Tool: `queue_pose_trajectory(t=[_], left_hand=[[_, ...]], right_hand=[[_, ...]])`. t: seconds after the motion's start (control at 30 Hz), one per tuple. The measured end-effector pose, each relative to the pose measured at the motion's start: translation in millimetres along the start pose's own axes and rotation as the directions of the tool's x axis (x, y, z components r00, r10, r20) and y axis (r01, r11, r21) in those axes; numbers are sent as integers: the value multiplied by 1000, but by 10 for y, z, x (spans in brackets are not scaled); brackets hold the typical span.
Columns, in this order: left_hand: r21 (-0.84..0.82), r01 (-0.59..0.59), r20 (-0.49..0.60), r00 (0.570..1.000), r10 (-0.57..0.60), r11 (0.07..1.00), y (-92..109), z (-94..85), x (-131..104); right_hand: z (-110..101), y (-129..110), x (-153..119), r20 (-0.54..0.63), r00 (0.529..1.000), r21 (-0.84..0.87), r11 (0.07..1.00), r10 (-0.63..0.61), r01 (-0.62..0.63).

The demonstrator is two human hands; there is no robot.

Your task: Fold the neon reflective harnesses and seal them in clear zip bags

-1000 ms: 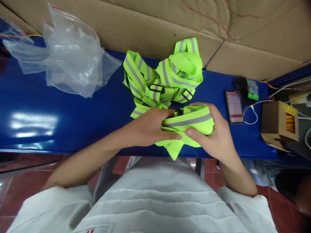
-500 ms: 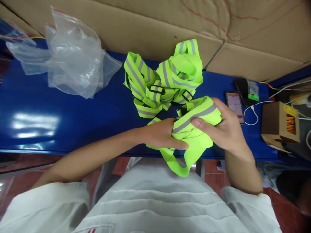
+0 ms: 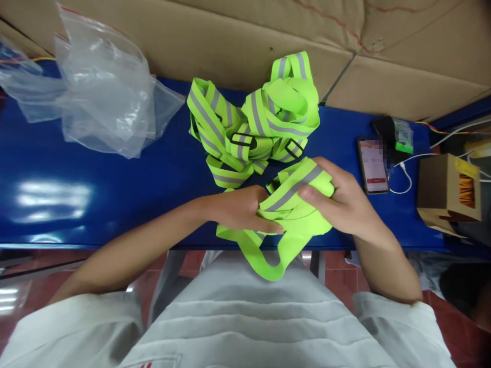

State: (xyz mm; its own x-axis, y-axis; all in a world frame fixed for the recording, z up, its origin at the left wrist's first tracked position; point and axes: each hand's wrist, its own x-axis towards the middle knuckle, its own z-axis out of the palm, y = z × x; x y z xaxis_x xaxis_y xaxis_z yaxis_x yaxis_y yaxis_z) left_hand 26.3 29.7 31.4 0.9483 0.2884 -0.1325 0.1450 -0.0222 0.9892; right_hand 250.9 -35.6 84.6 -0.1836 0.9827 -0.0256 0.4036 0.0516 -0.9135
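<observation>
Blue table below, neon strap (image 3: 295, 197) between both hands (image 3: 293, 204).

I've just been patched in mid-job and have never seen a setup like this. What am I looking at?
There is no robot here: a person works with two bare hands. All the pictures come from one camera on that person's head, looking forward and down.

The left hand and right hand hold a bright yellow-green strap bundle with a grey stripe; one loop hangs over the near edge of the shiny blue table.

Beyond the hands lies a pile of similar straps with black buckles. Clear plastic bags lie at left; a lit phone and an open brown cardboard box are at right.
</observation>
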Motion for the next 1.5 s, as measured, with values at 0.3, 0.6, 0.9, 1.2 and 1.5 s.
queue_pose_trajectory(t=[0.3,0.6,0.9,1.2,1.5], left_hand=[[-184,-19,-65,998,7,983,-111,90,-21],[-177,-37,-189,982,3,984,-128,135,-47],[-219,-6,-96,995,-15,976,-167,30,-13],[-55,190,-36,981,-192,980,-90,-35,-49],[-220,174,-166,963,-213,960,-181,-10,-4]], right_hand=[[258,441,289,101,946,298,898,308,-324],[61,268,143,195,970,-201,961,-148,187],[229,353,86,260,963,-229,965,-67,129],[184,394,149,202,971,-154,975,-127,159],[114,369,157,21,1000,-17,1000,-3,4]])
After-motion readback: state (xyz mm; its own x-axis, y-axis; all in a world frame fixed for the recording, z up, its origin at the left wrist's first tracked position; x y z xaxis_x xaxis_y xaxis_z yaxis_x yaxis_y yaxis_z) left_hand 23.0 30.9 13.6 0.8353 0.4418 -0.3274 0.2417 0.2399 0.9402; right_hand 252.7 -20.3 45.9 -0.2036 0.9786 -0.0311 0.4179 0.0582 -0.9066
